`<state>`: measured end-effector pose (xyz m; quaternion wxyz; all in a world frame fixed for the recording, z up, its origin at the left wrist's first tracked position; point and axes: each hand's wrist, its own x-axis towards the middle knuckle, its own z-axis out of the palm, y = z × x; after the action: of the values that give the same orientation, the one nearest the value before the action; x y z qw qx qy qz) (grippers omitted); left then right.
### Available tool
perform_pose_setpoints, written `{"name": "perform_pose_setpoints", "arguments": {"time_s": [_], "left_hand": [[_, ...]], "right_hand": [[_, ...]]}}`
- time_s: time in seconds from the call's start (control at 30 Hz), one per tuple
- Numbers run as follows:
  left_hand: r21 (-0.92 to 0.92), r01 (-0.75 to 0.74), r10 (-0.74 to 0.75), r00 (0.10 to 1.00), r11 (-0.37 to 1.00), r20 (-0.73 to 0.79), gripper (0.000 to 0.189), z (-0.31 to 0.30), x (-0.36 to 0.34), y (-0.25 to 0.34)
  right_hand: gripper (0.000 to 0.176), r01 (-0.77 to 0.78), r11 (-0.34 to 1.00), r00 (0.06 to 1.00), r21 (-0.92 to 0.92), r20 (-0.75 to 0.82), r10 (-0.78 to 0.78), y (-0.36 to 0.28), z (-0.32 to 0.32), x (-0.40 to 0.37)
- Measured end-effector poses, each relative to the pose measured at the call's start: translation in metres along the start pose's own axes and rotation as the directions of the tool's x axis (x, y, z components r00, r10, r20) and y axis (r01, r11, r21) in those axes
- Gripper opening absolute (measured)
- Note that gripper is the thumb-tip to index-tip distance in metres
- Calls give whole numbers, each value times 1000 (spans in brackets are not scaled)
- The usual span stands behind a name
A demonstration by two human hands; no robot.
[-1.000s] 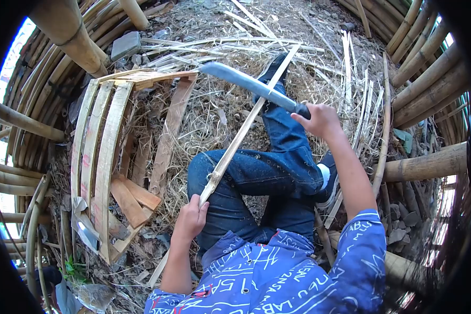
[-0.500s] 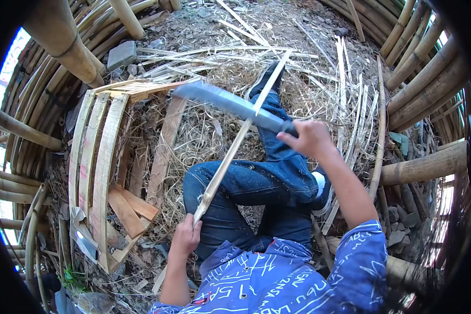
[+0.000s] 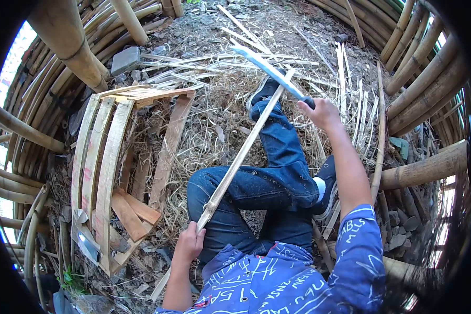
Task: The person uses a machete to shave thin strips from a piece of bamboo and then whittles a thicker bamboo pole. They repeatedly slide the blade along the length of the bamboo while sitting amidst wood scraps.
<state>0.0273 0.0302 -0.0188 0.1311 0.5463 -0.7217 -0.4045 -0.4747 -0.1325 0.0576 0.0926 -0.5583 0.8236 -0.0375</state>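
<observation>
Fingers of the left hand (image 3: 190, 245) are curled shut around the lower part of a bamboo strip (image 3: 239, 157), with its short end poking out behind them toward the ground. From these fingers the strip slants up and away over the bent knee in blue jeans (image 3: 277, 157), and its far tip ends close to the right hand (image 3: 323, 112). That hand's fingers are wrapped fully round the handle of a machete (image 3: 267, 70), whose blade points away from them, up and to the left, and crosses the strip's tip just beside them.

Half a second ago the blade lay lower and blurred, across the middle of the strip. Now it is lifted well clear of that spot, and the right hand is higher and further out. The left hand has kept its grip at about the same place on the strip.

Off to the left of the left fingers lies a frame of curved wooden slats (image 3: 104, 157). Beyond the right fingers a dark shoe (image 3: 261, 90) rests on straw and shavings (image 3: 209, 125). Thick bamboo poles (image 3: 424, 167) ring the spot.
</observation>
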Motion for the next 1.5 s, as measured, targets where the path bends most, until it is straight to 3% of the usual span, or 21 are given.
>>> {"name": "perform_pose_setpoints", "arguments": {"time_s": [0.07, 0.2, 0.6, 0.67, 0.73, 0.8, 0.93, 1.0, 1.1, 1.17, 1.33, 1.4, 1.5], "left_hand": [[0, -2, 2, 1000, 1000, 1, 24, 1, 2, -1], [13, -15, 15, 1000, 1000, 5, 24, 2, 4, -1], [17, 6, -6, 1000, 1000, 5, 23, 0, 1, 6], [24, 16, -16, 1000, 1000, 21, 22, -1, -1, 3], [-25, 38, -37, 999, 999, 24, 21, 5, -5, -11], [-73, 59, -57, 998, 996, 31, 21, 4, -5, -15], [-163, 155, -142, 986, 974, 93, 26, -12, 4, 14], [-202, 157, -143, 986, 967, 85, 28, -7, 8, -1], [-352, 113, -81, 991, 929, 104, 30, -9, 11, -8], [-343, 120, -91, 991, 932, 99, 30, -10, 12, -4], [-384, 115, -93, 993, 916, 78, 31, -9, 15, 2], [-340, 129, -113, 991, 932, 67, 31, -13, 15, 11], [-278, 96, -100, 995, 956, 1, 28, -9, 17, 21]], "right_hand": [[69, -54, 998, 997, -40, -62, 52, 13, -7, 9], [68, -113, 990, 994, -81, -16, 112, 21, -19, 12], [70, -175, 981, 983, -84, -62, 170, 8, -6, 21], [70, -215, 977, 975, -4, -52, 215, 19, -6, 29], [68, -444, 853, 892, 274, 41, 451, 34, -11, 34], [64, -430, 845, 880, 319, -62, 471, 54, -6, 24], [68, -360, 840, 892, 406, -114, 437, 84, 24, -11], [69, -297, 811, 909, 504, -110, 401, 89, 48, -33], [69, -257, 725, 923, 639, -59, 380, 54, 67, -74], [67, -199, 565, 934, 801, -21, 358, 39, 80, -93], [63, -192, 226, 948, 955, 122, 293, -14, 112, -121], [63, -153, 210, 955, 966, 90, 282, -19, 123, -121], [60, -165, 289, 953, 943, 76, 294, -23, 124, -119]]}}
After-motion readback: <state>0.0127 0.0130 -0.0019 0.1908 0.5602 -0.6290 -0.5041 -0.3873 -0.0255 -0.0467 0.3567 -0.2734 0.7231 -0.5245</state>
